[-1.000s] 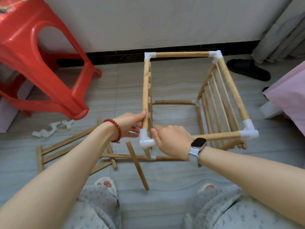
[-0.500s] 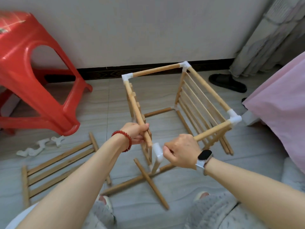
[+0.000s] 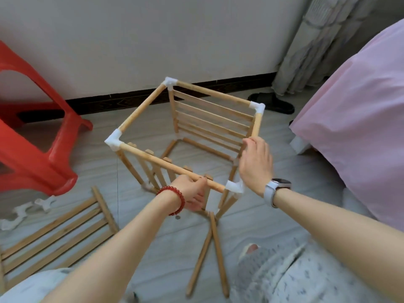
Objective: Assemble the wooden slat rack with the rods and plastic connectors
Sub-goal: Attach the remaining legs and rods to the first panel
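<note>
Four white corner pieces already join our rack's (image 3: pixel 188 136) top rods on the floor, left hand (image 3: pixel 192 193) gripping the near rod, right hand (image 3: pixel 254 159) curled over the right one (grip unclear), while a slat panel (image 3: pixel 59 235), two rods (image 3: pixel 209 254) and connectors (image 3: pixel 24 212) remain loose.

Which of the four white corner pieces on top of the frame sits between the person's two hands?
The nearest corner piece, between the left hand and right hand. The other three sit farther away, untouched.
</note>
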